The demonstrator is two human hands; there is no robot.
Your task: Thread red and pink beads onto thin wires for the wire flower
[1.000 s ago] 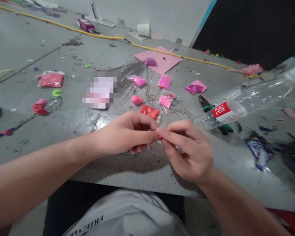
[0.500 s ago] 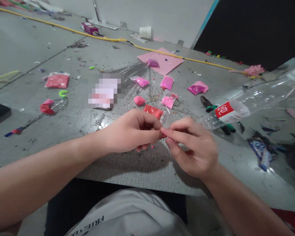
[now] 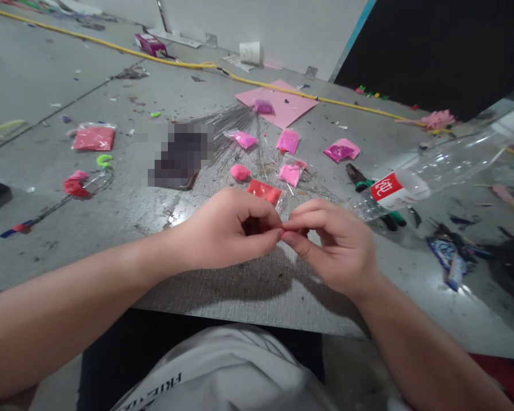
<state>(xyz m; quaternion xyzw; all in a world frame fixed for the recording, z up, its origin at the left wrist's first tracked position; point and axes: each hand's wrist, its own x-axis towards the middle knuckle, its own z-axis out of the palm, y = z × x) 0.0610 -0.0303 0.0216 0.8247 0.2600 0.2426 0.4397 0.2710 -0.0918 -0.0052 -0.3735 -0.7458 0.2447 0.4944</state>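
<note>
My left hand (image 3: pixel 227 231) and my right hand (image 3: pixel 336 242) meet above the near part of the table, thumbs and forefingers pinched tip to tip. A tiny bit of red modelling clay sits between these fingertips, now almost wholly hidden by them. Just beyond the hands lies a clear packet of red clay (image 3: pixel 264 192). Behind it are a pink clay lump (image 3: pixel 240 173) and an opened packet of pink clay (image 3: pixel 290 174). Further pink packets (image 3: pixel 244 139) lie beyond, beside a fan of thin wires (image 3: pixel 227 123).
A phone (image 3: pixel 177 160) with a blurred screen lies left of the wires. On the right, a clear plastic bottle (image 3: pixel 441 171) lies over green-handled pliers (image 3: pixel 362 181). A wire piece with red and pink clay (image 3: pixel 77 185) lies left. A yellow cord (image 3: pixel 175 64) crosses the back.
My fingertips have closed together over the red clay, which showed more before. The phone's screen has gone from light to dark. The whole view has shifted slightly.
</note>
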